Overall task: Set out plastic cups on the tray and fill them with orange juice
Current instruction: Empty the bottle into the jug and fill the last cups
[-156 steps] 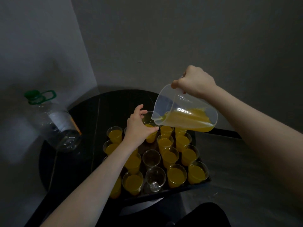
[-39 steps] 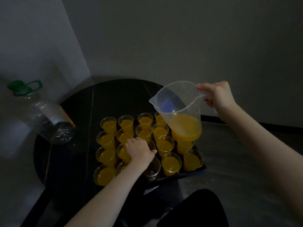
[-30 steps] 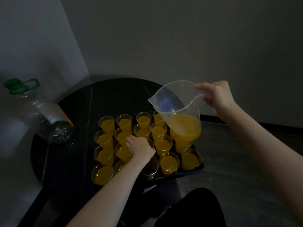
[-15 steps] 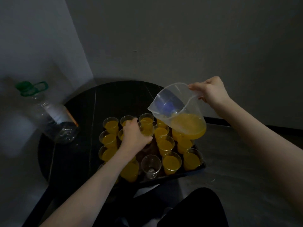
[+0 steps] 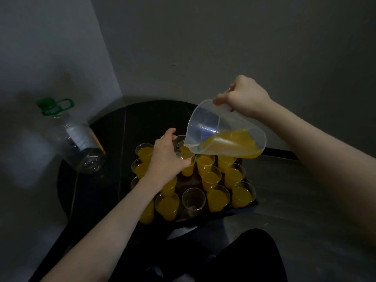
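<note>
Tilting a clear jug [image 5: 224, 137] of orange juice, the right hand [image 5: 245, 96] is clamping its grip around the handle, spout over a raised plastic cup [image 5: 180, 142]. The left hand [image 5: 165, 157] is curling its grip round that cup above the tray [image 5: 240, 208] of filled cups on the dark desk [image 5: 114, 139]. One empty cup [image 5: 193, 201] is standing in the near row.

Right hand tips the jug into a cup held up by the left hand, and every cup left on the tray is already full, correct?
Not every cup: the head view shows one empty cup standing in the tray's near row. The rest holds.
</note>
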